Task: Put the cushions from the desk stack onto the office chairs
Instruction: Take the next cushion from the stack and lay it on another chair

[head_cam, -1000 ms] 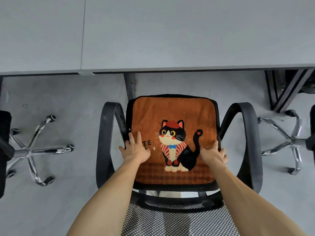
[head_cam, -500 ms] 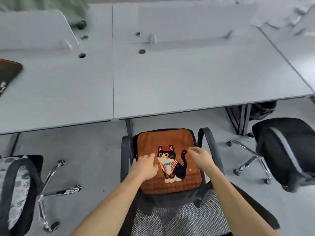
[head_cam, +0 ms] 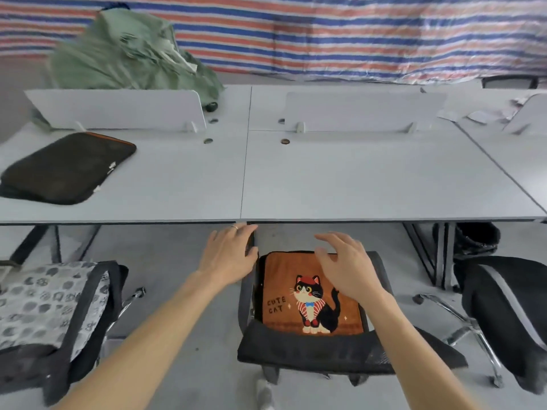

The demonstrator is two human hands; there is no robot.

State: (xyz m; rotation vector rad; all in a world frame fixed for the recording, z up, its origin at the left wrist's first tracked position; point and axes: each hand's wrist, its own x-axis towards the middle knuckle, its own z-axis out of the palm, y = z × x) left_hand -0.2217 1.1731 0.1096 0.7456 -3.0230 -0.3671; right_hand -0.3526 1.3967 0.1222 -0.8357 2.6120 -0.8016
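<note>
Open-plan office. Joined grey desks [head_cam: 355,179] with divider screens [head_cam: 118,109] and cable holes [head_cam: 208,140]; swivel chairs [head_cam: 509,315]. Behind, a striped tarp [head_cam: 355,34].

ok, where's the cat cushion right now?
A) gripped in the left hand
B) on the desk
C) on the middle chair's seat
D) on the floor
C: the cat cushion lies flat on the seat of the chair, while the left hand and right hand are open and hold nothing.
</note>
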